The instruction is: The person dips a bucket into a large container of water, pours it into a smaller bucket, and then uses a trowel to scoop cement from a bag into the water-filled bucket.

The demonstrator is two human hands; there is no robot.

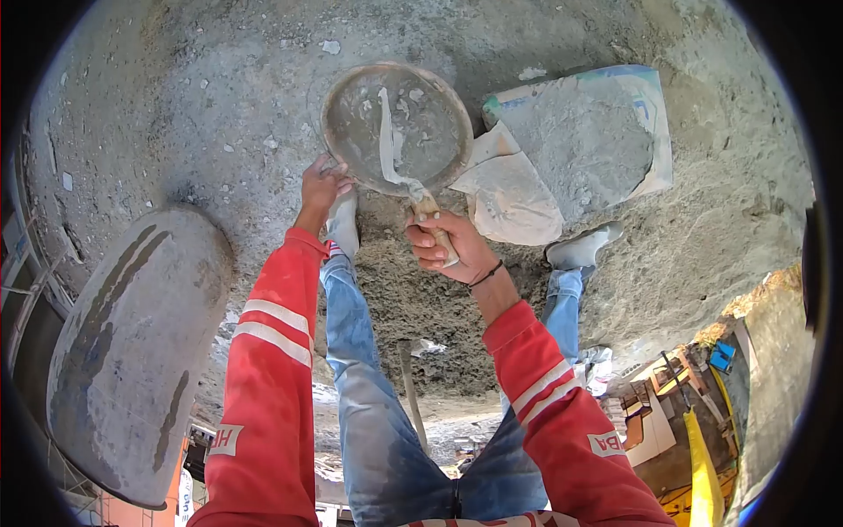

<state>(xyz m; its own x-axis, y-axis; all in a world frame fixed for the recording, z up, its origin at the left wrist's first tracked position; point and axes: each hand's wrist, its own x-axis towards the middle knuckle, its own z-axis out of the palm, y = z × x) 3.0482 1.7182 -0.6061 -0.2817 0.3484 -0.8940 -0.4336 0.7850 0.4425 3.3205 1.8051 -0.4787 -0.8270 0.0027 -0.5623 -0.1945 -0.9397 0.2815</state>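
Observation:
A round basin (pixel 331 101) sits on the ground in front of me, with wet grey cement mix (pixel 436 132) inside. My right hand (pixel 452 246) is wrapped round the wooden handle of a trowel (pixel 386 140). Its narrow pale blade reaches over the near rim into the basin. At the basin's lower left edge, my left hand (pixel 325 186) touches the rim with its fingers bent; their exact grip is partly hidden. Right of the basin lies a torn-open paper sack (pixel 650 132) with grey powder (pixel 584 149) on it. Its folded flap (pixel 514 198) lies close to the basin.
My shoes (pixel 580 249) stand either side of a dark loose soil patch (pixel 421 307). A thin stick (pixel 411 395) rises between my legs. A large grey column (pixel 132 351) is at left. Planks (pixel 650 430) and a yellow object (pixel 702 474) lie lower right.

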